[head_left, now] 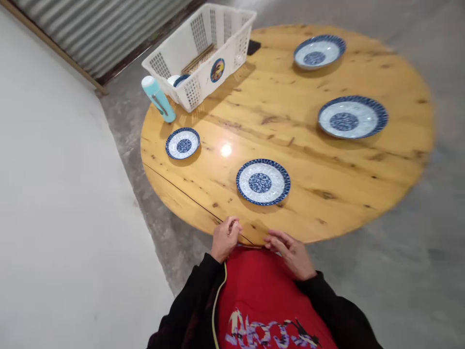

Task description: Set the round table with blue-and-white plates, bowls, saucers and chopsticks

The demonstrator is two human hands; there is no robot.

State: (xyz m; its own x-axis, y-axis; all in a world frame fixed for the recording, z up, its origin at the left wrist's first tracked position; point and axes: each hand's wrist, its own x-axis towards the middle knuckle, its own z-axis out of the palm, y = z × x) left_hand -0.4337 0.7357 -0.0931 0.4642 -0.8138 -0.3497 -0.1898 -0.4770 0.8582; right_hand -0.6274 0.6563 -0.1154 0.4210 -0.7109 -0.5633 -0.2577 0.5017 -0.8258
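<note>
My left hand (225, 237) is curled into a loose fist at the near edge of a round wooden table (327, 165); nothing shows inside it. My right hand (290, 253) rests close beside it, fingers stretched toward the left and holding nothing. Just beyond both hands lies a blue-and-white plate (263, 182). A smaller saucer (182, 143) of the same pattern sits to the left. Two larger plates lie farther off, one at the right (352, 117) and one at the far side (318, 51).
A white slotted plastic basket (203, 48) stands at the table's far left with a bowl and chopsticks inside. A teal bottle (158, 99) stands next to it. A dark phone (253, 46) lies behind the basket. Grey concrete floor surrounds the table; a white wall runs along the left.
</note>
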